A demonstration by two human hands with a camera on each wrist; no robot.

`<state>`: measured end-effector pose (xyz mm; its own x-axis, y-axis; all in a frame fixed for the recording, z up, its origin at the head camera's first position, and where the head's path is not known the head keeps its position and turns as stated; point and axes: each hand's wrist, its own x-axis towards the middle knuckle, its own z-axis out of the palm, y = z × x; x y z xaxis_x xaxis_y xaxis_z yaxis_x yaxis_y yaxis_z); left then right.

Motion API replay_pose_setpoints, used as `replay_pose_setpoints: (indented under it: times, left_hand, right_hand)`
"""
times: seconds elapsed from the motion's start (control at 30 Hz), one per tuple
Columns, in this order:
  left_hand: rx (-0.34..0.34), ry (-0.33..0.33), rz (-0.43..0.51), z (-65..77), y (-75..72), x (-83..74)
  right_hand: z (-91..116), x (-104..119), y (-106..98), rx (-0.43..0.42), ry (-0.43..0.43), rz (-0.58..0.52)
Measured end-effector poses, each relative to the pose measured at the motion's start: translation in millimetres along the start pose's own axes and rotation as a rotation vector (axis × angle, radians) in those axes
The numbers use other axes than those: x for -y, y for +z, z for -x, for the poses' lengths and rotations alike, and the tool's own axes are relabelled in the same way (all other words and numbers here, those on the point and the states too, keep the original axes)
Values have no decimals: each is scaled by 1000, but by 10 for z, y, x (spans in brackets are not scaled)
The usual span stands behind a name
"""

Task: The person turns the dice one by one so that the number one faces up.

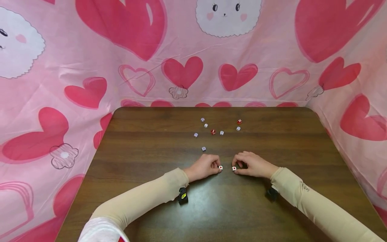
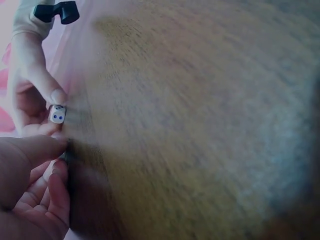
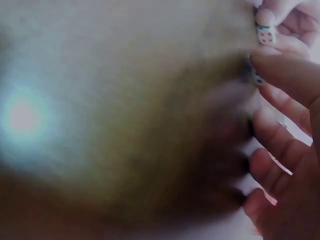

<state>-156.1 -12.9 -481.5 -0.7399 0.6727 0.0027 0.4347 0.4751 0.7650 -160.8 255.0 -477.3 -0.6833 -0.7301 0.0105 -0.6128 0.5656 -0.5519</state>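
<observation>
My left hand [image 1: 204, 166] pinches a small white die [image 1: 220, 167] between thumb and fingertips, its single red dot facing up. Opposite it, my right hand [image 1: 252, 164] pinches another white die [image 1: 234, 168], also with one red dot on top. A narrow gap separates the two dice, both low over the wooden table. The left wrist view shows two blue dots on the side of the right hand's die [image 2: 58, 116]. In the right wrist view, the left hand's die [image 3: 266, 35] presents a face with red dots.
Several more dice lie scattered beyond the hands: a white die [image 1: 204, 149] nearest, a white die [image 1: 196, 135] farther left, a red die [image 1: 213, 132] mid-group and a red die [image 1: 239, 121] at far right. The brown table [image 1: 145, 141] meets a pink heart-print cloth [image 1: 208, 80] behind.
</observation>
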Motion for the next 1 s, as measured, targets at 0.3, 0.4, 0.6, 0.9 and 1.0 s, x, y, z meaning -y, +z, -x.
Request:
replay_pose_setpoints:
  times: [0.3, 0.4, 0.6, 0.9, 1.0]
  left_hand:
    - [-12, 12, -21, 14, 2, -17]
    - [-11, 10, -31, 52, 5, -6]
    - [-29, 22, -11, 83, 7, -13]
    - [-25, 25, 6, 74, 43, -37]
    - [-28, 30, 14, 72, 67, -32]
  right_hand:
    - [-116, -239, -227, -183, 141, -170]
    - [-210, -370, -305, -306, 250, -155]
    - [-410, -657, -516, -408, 395, -192]
    - [-582, -743, -570, -326, 474, -143]
    - [-576, -704, -531, -333, 511, -88]
